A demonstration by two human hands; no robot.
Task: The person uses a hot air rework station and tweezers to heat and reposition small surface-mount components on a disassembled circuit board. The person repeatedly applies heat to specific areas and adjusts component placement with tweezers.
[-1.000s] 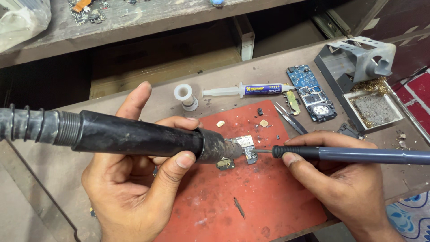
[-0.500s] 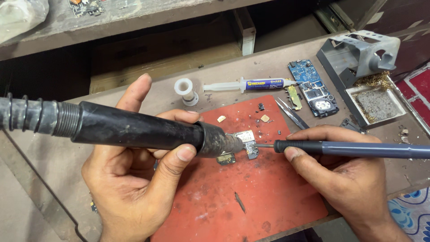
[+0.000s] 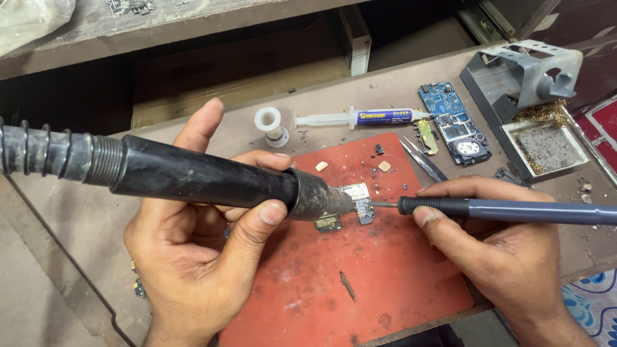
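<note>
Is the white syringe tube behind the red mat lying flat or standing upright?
Lying flat: the syringe tube rests on its side on the bench, beyond the red mat.

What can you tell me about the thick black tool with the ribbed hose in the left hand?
The thick black hot-air-style handle is a long, scuffed, matte cylinder, seemingly plastic, with a coiled, ribbed hose at its rear running off the left edge. Its darker, worn nozzle end points right, lying nearly level over the red work mat, right at a small circuit board piece. The left hand grips it from beneath, thumb raised behind, fingers curled over the front.
</note>
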